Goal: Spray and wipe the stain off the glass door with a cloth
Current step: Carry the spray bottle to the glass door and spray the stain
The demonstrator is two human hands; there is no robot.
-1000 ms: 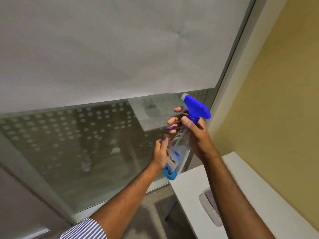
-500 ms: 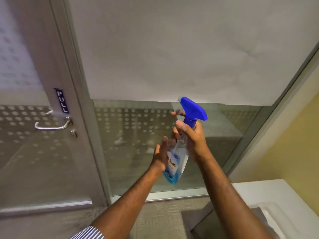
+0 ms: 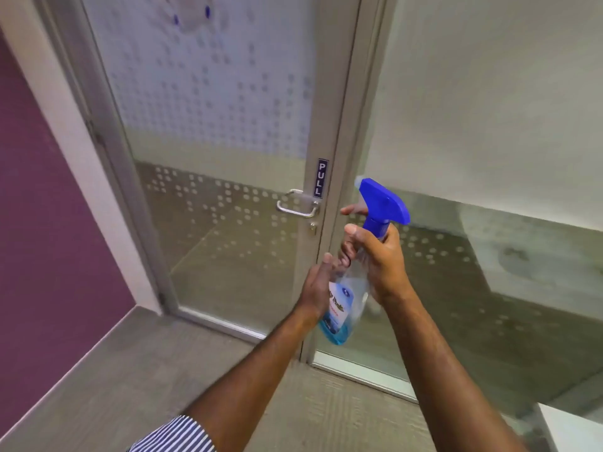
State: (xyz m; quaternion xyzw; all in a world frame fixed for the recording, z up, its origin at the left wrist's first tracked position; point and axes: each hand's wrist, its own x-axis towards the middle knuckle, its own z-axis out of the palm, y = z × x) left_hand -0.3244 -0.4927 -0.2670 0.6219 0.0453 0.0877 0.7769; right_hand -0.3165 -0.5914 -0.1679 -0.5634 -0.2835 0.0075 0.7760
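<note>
My right hand [image 3: 378, 259] grips the neck of a clear spray bottle [image 3: 342, 305] with a blue trigger head [image 3: 385, 203] and blue liquid at its bottom; the forefinger reaches past the trigger. My left hand [image 3: 316, 285] rests flat against the bottle's left side, fingers fairly straight. The nozzle points toward the glass door [image 3: 212, 125], which has a dotted frosted pattern. A smudged stain with blue marks [image 3: 192, 14] sits at the top of the door glass. No cloth is in view.
The door has a metal lever handle [image 3: 297, 207] and a PULL label [image 3: 322, 177] on its right frame. A fixed glass panel [image 3: 489, 272] with a white blind stands to the right. A purple wall [image 3: 39, 223] is on the left. A white counter corner [image 3: 574, 432] is at the bottom right.
The view has swung left, from the fixed panel and white counter to the glass door. Both hands have stayed on the bottle, held upright in front of me.
</note>
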